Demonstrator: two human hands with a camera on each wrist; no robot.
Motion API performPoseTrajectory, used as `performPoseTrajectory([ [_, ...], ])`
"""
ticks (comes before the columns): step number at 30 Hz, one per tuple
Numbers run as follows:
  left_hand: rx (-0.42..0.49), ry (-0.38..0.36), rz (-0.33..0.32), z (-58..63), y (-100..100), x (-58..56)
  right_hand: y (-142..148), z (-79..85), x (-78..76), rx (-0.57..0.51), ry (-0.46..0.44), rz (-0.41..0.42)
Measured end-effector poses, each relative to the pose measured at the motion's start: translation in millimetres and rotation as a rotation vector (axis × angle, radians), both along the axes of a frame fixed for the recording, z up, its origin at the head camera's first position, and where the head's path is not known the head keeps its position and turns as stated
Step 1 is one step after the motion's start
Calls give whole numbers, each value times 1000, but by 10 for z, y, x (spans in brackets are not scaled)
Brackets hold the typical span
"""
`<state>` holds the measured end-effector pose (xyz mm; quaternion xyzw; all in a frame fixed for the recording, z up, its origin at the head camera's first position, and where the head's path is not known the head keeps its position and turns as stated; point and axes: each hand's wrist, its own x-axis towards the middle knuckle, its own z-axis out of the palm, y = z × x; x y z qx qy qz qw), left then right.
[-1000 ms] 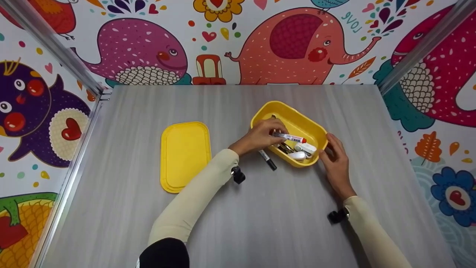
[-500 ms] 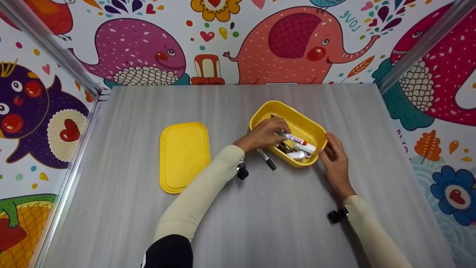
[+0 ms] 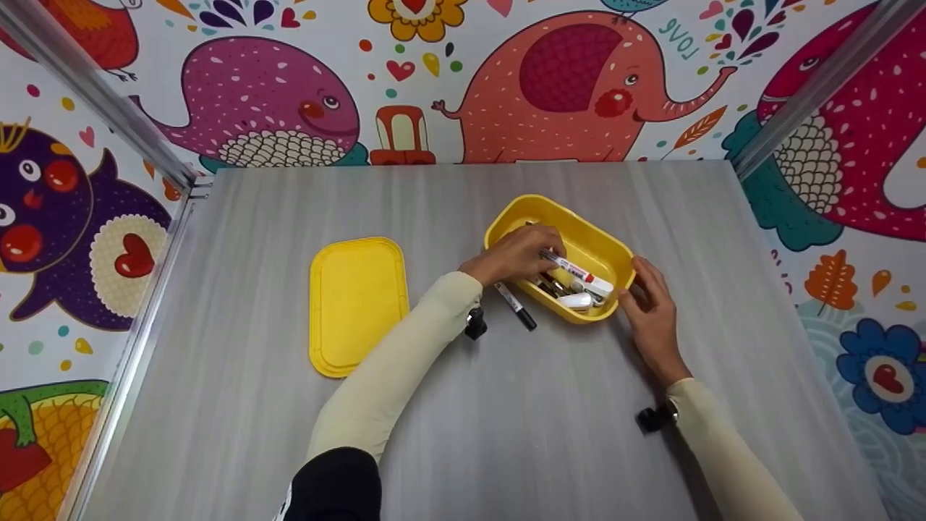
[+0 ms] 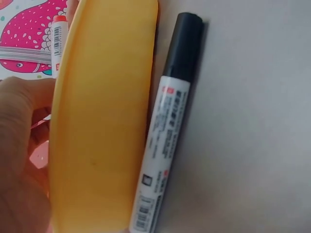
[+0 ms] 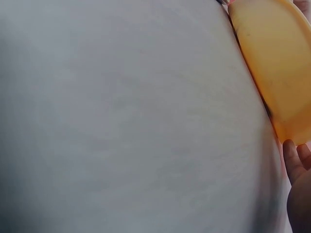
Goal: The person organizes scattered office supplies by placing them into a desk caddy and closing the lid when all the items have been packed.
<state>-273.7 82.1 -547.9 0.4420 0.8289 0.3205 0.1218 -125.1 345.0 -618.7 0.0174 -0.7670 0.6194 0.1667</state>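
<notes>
Our left hand (image 3: 522,252) pinches the red-tipped marker (image 3: 575,268) slantwise within the mouth of the yellow box (image 3: 589,242); whether its tip touches the white items (image 3: 576,301) beneath, we cannot tell. Our right hand (image 3: 653,318) grips the box's right end between thumb and fingers — a sound brace, and its hold should be light enough not to tip the box. To handle the marker well, we'd judge it best to move smoothly and clear the rim. Outside, a black-capped marker (image 4: 163,126) lies on the tabletop (image 3: 550,420), just beside the box — easily nudged.
</notes>
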Motion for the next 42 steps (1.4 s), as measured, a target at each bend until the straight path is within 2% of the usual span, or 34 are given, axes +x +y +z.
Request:
performPoseTrajectory([
  [7, -44, 27, -32, 2, 67, -63, -20, 39, 18, -15, -6, -2],
  [14, -94, 93, -35, 2, 100, -74, -1, 6, -12, 1, -12, -5],
  [18, -88, 65, -20, 1, 83, -69, -25, 36, -10, 13, -34, -13],
  [21, -53, 18, -7, 7, 68, -53, -80, 142, 26, 6, -49, -14],
  [26, 32, -14, -11, 17, 29, 9, -154, 313, 85, 16, -59, -14],
  [33, 138, -93, -30, 19, -114, 156, -37, 77, 3, 38, -56, -28],
  [42, 249, -42, -70, -37, -300, 288, 0, 20, 9, 27, -16, -5],
])
